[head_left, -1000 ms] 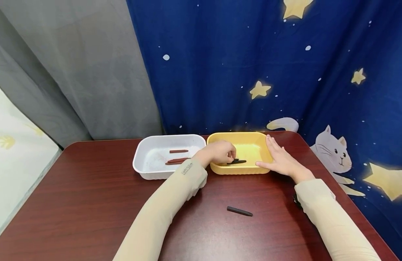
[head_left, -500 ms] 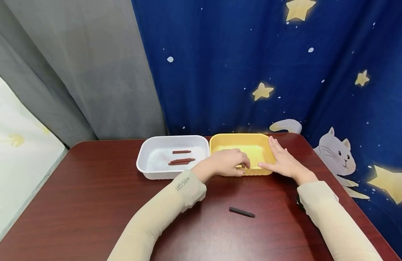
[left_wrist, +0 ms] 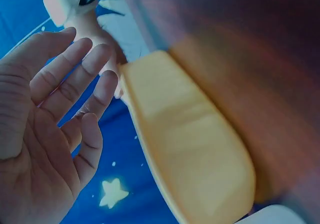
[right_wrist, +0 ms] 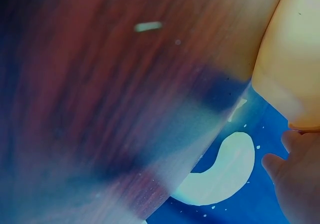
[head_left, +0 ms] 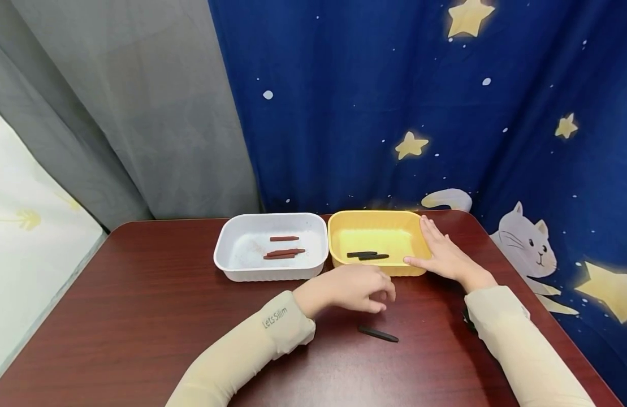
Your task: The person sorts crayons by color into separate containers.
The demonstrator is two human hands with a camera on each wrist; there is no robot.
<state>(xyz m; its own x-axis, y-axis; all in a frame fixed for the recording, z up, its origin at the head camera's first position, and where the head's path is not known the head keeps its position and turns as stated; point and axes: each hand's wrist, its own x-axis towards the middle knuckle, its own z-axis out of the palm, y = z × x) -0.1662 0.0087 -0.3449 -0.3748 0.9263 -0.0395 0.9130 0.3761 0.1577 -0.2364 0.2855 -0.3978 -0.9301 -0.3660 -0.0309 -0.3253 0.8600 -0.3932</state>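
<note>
My left hand hovers over the table in front of the yellow bin, its fingers loosely bent with nothing between them. In the left wrist view the bare palm faces the camera, beside the bin's outer wall. Just below that hand, a black crayon lies on the table. Two more black crayons rest inside the yellow bin. My right hand lies with straight fingers against the bin's right end, thumb at the front rim. In the right wrist view only part of this hand shows.
A white bin stands directly left of the yellow one, holding several reddish-brown crayons. Both sit near the back edge of the dark red table. Behind hang a grey curtain and a blue star-patterned curtain.
My left hand has let go of a black crayon inside the yellow bin and come back toward me, over the table near the loose crayon. The right hand stays at the bin's end.
</note>
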